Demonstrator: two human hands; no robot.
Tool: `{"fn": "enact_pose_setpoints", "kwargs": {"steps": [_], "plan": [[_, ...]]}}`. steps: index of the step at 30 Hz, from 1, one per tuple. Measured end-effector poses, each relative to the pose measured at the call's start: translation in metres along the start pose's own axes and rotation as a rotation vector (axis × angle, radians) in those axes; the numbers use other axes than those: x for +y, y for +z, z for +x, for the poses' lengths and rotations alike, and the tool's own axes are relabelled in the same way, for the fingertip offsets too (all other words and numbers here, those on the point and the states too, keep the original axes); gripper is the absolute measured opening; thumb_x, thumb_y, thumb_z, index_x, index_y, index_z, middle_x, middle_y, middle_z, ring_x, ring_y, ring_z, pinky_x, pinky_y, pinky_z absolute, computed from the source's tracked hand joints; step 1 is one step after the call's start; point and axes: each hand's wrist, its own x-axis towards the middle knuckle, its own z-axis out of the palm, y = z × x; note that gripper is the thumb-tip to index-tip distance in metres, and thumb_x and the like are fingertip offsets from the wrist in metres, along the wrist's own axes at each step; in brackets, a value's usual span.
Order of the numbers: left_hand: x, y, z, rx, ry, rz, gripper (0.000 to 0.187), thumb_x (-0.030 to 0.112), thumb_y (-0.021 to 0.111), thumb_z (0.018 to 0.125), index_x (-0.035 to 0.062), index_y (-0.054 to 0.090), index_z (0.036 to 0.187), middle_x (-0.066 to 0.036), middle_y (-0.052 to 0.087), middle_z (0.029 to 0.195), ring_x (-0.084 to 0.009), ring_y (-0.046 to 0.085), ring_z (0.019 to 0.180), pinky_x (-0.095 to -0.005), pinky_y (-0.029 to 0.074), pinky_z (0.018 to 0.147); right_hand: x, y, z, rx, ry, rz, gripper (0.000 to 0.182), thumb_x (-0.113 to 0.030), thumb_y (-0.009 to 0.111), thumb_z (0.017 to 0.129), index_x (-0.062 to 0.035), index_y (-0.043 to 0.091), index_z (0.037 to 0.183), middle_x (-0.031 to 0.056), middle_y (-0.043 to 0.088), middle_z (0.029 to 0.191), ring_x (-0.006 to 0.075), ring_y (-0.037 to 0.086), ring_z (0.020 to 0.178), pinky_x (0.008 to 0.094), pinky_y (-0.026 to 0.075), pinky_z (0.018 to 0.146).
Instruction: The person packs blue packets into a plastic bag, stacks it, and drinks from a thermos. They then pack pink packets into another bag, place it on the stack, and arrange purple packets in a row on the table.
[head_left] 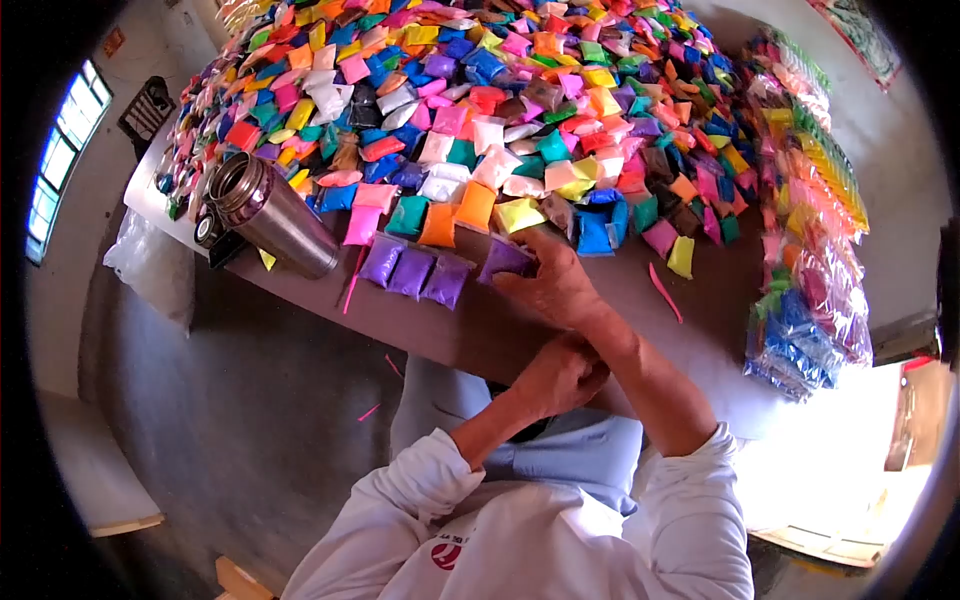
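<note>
My right hand [560,285] reaches over the table's front part, its thumb and fingers closed on the edge of a small purple packet [503,259]. To its left, several more purple packets [411,271] lie side by side in a row. Just beyond are an orange packet [475,206], a yellow packet [519,214] and a teal packet [407,216]. My left hand [563,374] is curled closed at the table's near edge, partly under my right forearm. What it may hold is hidden.
A large heap of colourful packets [480,90] covers the table's back. An uncapped metal flask [275,215] stands at left, its lid [208,230] beside it. Bagged packets [810,270] are stacked along the right edge. Pink strips [664,293] lie on the tabletop [600,300].
</note>
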Motion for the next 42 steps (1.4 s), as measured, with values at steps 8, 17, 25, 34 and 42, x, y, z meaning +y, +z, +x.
{"fn": "enact_pose_setpoints", "kwargs": {"steps": [8, 17, 25, 34, 42], "plan": [[0.002, 0.003, 0.003, 0.142, 0.130, 0.013, 0.005, 0.004, 0.063, 0.075, -0.0009, 0.062, 0.074, -0.020, 0.063, 0.076, -0.0384, 0.061, 0.074, -0.0425, 0.050, 0.068, 0.017, 0.011, 0.001, -0.220, 0.177, 0.098, 0.035, -0.021, 0.073, 0.081, -0.0016, 0.062, 0.109, 0.0082, 0.065, 0.089, 0.0150, 0.062, 0.079, 0.0304, 0.051, 0.073], [-0.017, 0.010, -0.008, -0.093, -0.110, -0.019, 0.035, 0.015, 0.067, 0.078, 0.0044, 0.056, 0.109, -0.018, 0.060, 0.103, -0.0354, 0.058, 0.096, -0.0418, 0.045, 0.087, 0.021, 0.021, 0.001, -0.076, 0.020, -0.293, 0.043, -0.033, 0.075, 0.074, -0.0059, 0.066, 0.107, 0.0161, 0.066, 0.097, 0.0318, 0.063, 0.091, 0.0394, 0.049, 0.082], [-0.005, 0.002, -0.004, -0.067, -0.078, -0.030, 0.029, 0.017, 0.067, 0.078, 0.0029, 0.060, 0.103, -0.021, 0.062, 0.100, -0.0394, 0.059, 0.096, -0.0434, 0.045, 0.087, 0.019, 0.019, 0.001, -0.025, 0.037, -0.236, 0.038, -0.031, 0.077, 0.073, -0.0077, 0.064, 0.100, 0.0142, 0.062, 0.095, 0.0317, 0.062, 0.090, 0.0381, 0.049, 0.081], [-0.005, 0.003, -0.005, -0.086, -0.103, 0.037, 0.028, 0.016, 0.068, 0.077, 0.0025, 0.063, 0.100, -0.020, 0.065, 0.097, -0.0399, 0.061, 0.093, -0.0447, 0.048, 0.082, 0.019, 0.017, 0.002, -0.064, 0.031, -0.227, 0.035, -0.032, 0.075, 0.074, -0.0077, 0.066, 0.098, 0.0134, 0.064, 0.092, 0.0301, 0.063, 0.089, 0.0364, 0.050, 0.078], [-0.006, 0.004, -0.008, -0.020, 0.019, -0.016, 0.024, 0.013, 0.069, 0.076, 0.0021, 0.064, 0.097, -0.019, 0.066, 0.092, -0.0403, 0.062, 0.088, -0.0439, 0.050, 0.079, 0.025, 0.020, -0.003, 0.038, 0.038, -0.141, 0.028, -0.028, 0.065, 0.084, -0.0047, 0.063, 0.099, 0.0164, 0.064, 0.093, 0.0328, 0.062, 0.088, 0.0384, 0.050, 0.079]]}}
